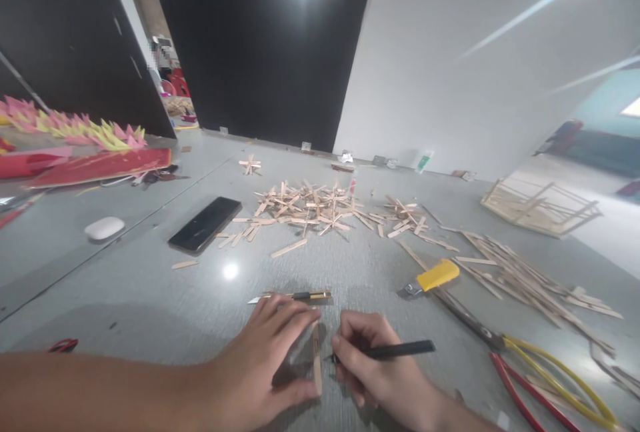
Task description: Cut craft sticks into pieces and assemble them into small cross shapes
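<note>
At the front middle of the grey table, my left hand [270,359] holds a short flat wooden stick [317,359] by its two ends, between thumb and fingertips. The stick points away from me. Just to its right, my right hand [367,365] is closed around a black pen [400,350], whose tip is close to the stick's right edge; I cannot tell if they touch. A craft knife [305,296] lies beyond the fingers of my left hand.
Small wooden pieces [310,205] are heaped mid-table. A phone [205,224] and white case [105,228] lie left. On the right are a yellow cutter [437,275], shears [490,335], long sticks [520,272] and a wooden frame [540,209]. Panels stand behind.
</note>
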{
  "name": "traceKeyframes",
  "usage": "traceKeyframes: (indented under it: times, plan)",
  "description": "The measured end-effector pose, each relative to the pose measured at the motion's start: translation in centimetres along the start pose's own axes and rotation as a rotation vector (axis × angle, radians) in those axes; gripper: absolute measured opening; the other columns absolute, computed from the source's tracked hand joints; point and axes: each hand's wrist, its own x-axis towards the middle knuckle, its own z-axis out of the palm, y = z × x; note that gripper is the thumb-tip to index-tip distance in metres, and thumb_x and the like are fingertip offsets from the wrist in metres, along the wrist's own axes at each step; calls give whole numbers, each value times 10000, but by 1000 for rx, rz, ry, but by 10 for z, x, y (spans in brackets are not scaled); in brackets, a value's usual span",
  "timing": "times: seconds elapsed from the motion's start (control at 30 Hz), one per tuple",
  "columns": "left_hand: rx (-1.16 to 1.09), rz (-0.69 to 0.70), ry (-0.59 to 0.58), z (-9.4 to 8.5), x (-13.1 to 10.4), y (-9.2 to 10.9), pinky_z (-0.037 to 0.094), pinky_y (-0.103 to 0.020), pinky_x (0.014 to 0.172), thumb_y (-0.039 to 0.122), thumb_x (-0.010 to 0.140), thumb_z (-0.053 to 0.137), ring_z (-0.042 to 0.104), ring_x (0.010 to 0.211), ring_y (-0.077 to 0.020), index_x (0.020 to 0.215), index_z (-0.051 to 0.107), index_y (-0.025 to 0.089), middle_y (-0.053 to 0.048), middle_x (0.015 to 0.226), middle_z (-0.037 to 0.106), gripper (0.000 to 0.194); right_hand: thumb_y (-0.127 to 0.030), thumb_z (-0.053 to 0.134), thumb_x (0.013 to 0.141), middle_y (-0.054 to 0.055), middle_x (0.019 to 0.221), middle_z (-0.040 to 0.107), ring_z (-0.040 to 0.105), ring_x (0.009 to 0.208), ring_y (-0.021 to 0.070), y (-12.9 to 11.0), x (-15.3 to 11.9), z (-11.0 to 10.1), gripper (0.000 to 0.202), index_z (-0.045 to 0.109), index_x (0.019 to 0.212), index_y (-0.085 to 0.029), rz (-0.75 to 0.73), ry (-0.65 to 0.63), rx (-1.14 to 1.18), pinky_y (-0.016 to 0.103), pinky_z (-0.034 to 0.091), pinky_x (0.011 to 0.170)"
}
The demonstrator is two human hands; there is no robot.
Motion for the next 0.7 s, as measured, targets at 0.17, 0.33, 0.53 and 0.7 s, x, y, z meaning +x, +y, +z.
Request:
traceKeyframes:
  times: [0.17,0.33,0.53,0.7]
  plan:
    - [-2,7,44,-1,1,0,429,-547,1095,512,909,735,507,1274,-342,1429,462,254,-120,1400,569,641,-756,652,838,-43,574,567,462,404,39,0,0,-1,610,409,687,-218,8,-9,24,139,289,353]
    - [41,-1,39,-1,1,1,423,-594,1092,550,903,722,442,1347,-379,1486,429,291,-134,1466,511,703,-723,638,867,-55,535,537,431,378,48,1,1,0,573,454,681,-213,-23,16,1,162,283,347]
    - [88,-5,-74,-3,0,0,379,-653,1091,566,867,749,375,1378,-417,1423,564,355,-105,1482,493,623,-603,600,949,-45,533,549,439,379,52,1,0,1,511,422,657,-224,-91,77,-80,183,299,385]
    - [70,57,-107,-5,2,1,334,-661,1126,585,837,772,406,1381,-414,1424,569,358,-87,1476,541,661,-524,573,980,-69,489,484,408,366,61,2,-3,1,464,420,655,-231,-111,0,-147,198,296,391]
